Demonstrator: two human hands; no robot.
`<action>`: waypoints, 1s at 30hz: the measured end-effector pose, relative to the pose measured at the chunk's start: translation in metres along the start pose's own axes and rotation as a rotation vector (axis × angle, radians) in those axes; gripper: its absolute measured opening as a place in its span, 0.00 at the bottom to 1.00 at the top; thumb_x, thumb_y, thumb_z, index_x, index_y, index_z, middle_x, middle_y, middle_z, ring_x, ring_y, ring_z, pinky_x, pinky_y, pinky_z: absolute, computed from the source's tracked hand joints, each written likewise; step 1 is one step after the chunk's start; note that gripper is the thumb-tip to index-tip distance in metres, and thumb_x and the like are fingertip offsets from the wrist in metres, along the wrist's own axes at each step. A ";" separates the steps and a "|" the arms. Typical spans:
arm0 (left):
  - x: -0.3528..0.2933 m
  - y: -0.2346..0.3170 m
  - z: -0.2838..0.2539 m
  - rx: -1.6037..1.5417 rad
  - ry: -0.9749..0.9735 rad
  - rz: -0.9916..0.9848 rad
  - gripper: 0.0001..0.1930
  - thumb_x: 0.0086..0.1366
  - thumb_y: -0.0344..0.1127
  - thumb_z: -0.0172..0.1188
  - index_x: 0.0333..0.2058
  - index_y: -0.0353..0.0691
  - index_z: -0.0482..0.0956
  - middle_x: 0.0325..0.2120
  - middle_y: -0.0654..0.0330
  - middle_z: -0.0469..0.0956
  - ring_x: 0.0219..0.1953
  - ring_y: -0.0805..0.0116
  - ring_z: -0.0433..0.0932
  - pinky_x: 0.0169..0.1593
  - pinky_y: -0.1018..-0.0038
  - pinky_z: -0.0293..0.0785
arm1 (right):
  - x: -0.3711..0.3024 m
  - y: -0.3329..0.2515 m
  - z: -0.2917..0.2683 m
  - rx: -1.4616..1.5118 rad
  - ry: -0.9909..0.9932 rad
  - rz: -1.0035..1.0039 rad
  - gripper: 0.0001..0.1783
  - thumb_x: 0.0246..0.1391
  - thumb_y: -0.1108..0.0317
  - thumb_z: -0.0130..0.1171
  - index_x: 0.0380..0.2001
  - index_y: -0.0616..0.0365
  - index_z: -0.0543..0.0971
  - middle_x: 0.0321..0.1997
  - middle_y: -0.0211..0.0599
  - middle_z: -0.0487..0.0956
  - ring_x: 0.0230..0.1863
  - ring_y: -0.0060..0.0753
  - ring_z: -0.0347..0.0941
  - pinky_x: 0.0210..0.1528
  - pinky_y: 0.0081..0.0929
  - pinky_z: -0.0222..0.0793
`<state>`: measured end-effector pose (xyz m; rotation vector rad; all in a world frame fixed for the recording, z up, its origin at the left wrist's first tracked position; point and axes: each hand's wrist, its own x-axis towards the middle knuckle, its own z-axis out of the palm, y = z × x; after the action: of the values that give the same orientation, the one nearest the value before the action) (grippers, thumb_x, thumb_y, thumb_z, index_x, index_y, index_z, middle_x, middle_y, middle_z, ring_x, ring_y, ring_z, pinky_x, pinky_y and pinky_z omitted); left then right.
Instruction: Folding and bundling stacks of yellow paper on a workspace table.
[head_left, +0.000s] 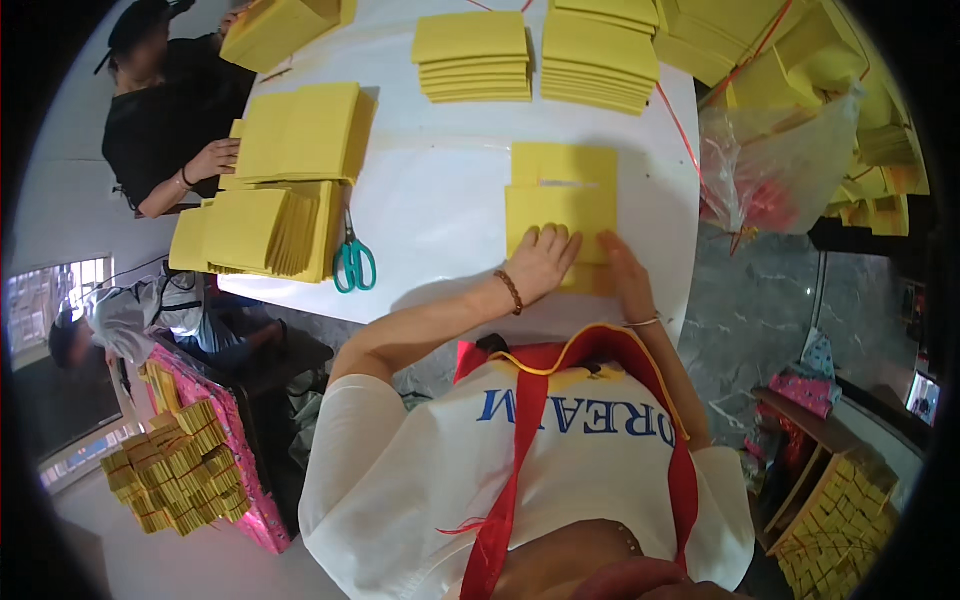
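On the white table [430,225], near its front edge, lie yellow paper sheets [555,207] — the left hand [544,260] rests on top, fingers slightly apart. The right hand [628,277] is at their right edge; whether it pinches, I can't tell. Teal-handled scissors [355,266] lie leftward.

Part of the yellow sheets [555,205] is covered by the left hand [543,262]. A stack [602,45] is cut off by the top edge. The red contents [768,203] of the bag [785,150] are blurred by plastic; lower-right bundles [835,520] are cropped by the dark rim.
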<state>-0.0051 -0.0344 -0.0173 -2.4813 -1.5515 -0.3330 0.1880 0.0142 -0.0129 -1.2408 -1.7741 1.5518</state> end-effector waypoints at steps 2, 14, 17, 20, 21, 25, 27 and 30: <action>0.003 -0.005 -0.002 -0.014 -0.025 0.036 0.23 0.51 0.35 0.50 0.47 0.31 0.69 0.39 0.49 0.68 0.41 0.59 0.66 0.40 0.66 0.64 | 0.006 -0.001 -0.008 0.089 0.120 -0.042 0.25 0.62 0.57 0.37 0.55 0.63 0.64 0.55 0.42 0.68 0.58 0.35 0.62 0.61 0.31 0.52; 0.078 -0.182 -0.099 -0.166 0.571 -0.238 0.20 0.48 0.24 0.55 0.43 0.47 0.75 0.38 0.61 0.77 0.39 0.59 0.72 0.42 0.65 0.65 | 0.011 0.014 -0.020 0.234 0.278 -0.005 0.23 0.62 0.57 0.38 0.51 0.64 0.68 0.43 0.42 0.76 0.47 0.30 0.70 0.54 0.27 0.60; 0.105 -0.230 -0.087 0.053 0.550 -0.263 0.21 0.49 0.25 0.55 0.44 0.50 0.74 0.39 0.63 0.76 0.41 0.61 0.71 0.43 0.64 0.63 | 0.012 0.019 -0.022 0.250 0.280 -0.017 0.21 0.62 0.60 0.39 0.50 0.63 0.69 0.42 0.41 0.76 0.46 0.30 0.70 0.54 0.26 0.61; 0.107 -0.279 -0.044 0.168 0.446 -0.250 0.22 0.49 0.26 0.56 0.45 0.51 0.74 0.39 0.64 0.76 0.42 0.61 0.70 0.44 0.64 0.63 | 0.011 0.018 -0.020 0.289 0.267 -0.004 0.19 0.62 0.63 0.40 0.49 0.63 0.70 0.42 0.40 0.76 0.45 0.29 0.70 0.53 0.25 0.61; 0.103 -0.289 -0.027 0.166 0.349 -0.244 0.21 0.49 0.27 0.56 0.45 0.51 0.73 0.40 0.64 0.76 0.43 0.61 0.70 0.43 0.63 0.64 | 0.011 0.018 -0.019 0.313 0.270 0.021 0.18 0.61 0.64 0.41 0.49 0.63 0.70 0.42 0.40 0.76 0.45 0.29 0.70 0.53 0.25 0.61; 0.094 -0.290 0.006 -0.080 0.018 -0.272 0.20 0.52 0.29 0.55 0.46 0.49 0.73 0.41 0.62 0.75 0.46 0.60 0.70 0.46 0.62 0.68 | 0.010 0.023 -0.020 0.363 0.286 0.021 0.18 0.61 0.65 0.42 0.49 0.63 0.70 0.41 0.40 0.76 0.45 0.28 0.70 0.52 0.24 0.62; 0.093 -0.288 0.011 -0.098 0.015 -0.291 0.21 0.51 0.29 0.55 0.47 0.49 0.72 0.43 0.62 0.74 0.47 0.59 0.69 0.47 0.61 0.67 | 0.011 0.022 -0.019 0.320 0.293 0.000 0.18 0.61 0.63 0.42 0.49 0.62 0.70 0.41 0.39 0.77 0.44 0.27 0.70 0.52 0.25 0.62; 0.094 -0.279 0.014 -0.085 -0.011 -0.356 0.24 0.50 0.28 0.54 0.49 0.49 0.70 0.47 0.61 0.70 0.50 0.58 0.66 0.50 0.60 0.64 | 0.009 0.021 -0.020 0.296 0.302 0.002 0.17 0.60 0.67 0.43 0.49 0.63 0.70 0.40 0.38 0.77 0.44 0.26 0.70 0.51 0.23 0.62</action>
<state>-0.2155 0.1699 0.0096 -2.2594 -2.0232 -0.4464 0.2067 0.0313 -0.0299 -1.2513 -1.3023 1.4735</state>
